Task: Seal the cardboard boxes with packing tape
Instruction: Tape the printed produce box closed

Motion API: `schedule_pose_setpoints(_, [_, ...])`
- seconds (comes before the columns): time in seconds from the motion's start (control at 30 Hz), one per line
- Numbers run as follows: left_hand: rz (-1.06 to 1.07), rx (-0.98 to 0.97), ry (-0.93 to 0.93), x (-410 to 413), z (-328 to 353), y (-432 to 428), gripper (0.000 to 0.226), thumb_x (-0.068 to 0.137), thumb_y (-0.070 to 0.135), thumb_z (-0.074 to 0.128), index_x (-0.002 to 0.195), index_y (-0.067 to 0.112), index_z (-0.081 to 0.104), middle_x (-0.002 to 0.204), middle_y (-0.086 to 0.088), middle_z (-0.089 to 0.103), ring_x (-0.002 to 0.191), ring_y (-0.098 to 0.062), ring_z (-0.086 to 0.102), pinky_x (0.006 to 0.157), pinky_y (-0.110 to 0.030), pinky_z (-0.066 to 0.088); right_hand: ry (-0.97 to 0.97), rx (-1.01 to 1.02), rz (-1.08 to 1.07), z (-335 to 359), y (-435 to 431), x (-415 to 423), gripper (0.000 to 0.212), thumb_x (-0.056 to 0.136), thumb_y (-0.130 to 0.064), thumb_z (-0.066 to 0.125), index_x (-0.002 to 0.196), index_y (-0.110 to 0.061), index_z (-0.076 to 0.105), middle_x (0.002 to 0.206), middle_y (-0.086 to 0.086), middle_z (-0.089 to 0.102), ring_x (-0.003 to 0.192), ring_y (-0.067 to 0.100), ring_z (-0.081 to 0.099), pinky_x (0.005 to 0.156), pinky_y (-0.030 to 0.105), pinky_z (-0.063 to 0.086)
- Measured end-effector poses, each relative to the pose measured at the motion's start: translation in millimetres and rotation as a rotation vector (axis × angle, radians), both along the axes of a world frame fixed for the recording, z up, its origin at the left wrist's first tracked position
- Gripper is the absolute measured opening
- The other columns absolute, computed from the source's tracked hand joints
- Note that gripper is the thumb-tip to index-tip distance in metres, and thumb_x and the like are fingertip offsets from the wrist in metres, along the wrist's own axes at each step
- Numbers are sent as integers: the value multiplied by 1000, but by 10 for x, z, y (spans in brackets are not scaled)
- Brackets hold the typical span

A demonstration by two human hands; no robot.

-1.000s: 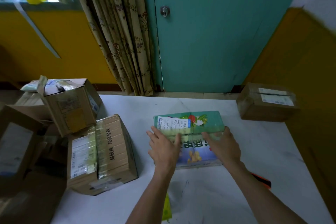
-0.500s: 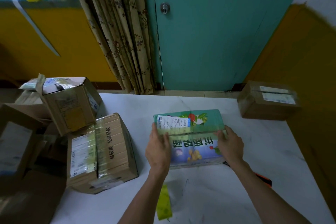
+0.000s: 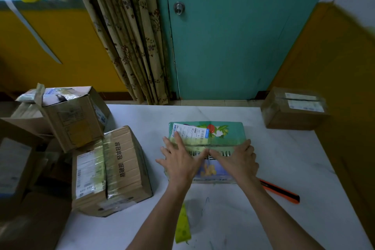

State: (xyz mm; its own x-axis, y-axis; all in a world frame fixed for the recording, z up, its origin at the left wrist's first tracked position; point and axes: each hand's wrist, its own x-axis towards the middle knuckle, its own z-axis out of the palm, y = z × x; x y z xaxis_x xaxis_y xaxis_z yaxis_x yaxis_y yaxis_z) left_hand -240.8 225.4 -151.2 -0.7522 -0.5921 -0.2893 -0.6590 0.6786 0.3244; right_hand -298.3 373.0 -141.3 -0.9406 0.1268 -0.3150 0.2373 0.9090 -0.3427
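A white table with faint grey veins (image 3: 284, 158) carries everything. In its middle lies a flat green printed cardboard box with a white shipping label (image 3: 227, 132). Near the left edge sits a brown cardboard box wrapped in clear tape (image 3: 121, 168), turned at an angle. At the far right corner stands a smaller brown cardboard box with white labels (image 3: 292, 115). On the near right lies an orange and black utility knife (image 3: 282, 192), partly hidden. At the near edge, in the middle, lies a yellow-green strip of tape (image 3: 182, 227).
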Motion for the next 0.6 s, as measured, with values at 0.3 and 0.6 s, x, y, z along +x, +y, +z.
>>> schedule_pose_setpoints(0.3, [90,46,305,45,-57,-190,87,91,61,62,159,22,24,136,-9,49,117,-28,52,88,-42,51,380,-301,-123,-190,259,-24,34,98,-34,50,114,-9,66,98,19,73,86,42,66,68,37,43])
schedule_pose_setpoints(0.6, [271,144,573,134,-133,-400,35,104,28,54,137,24,64,93,-11,76,77,-30,69,67,-42,55,262,-333,-85,-215,390,-171,30,105,-19,41,120,-7,64,110,22,70,99,43,62,79,42,46])
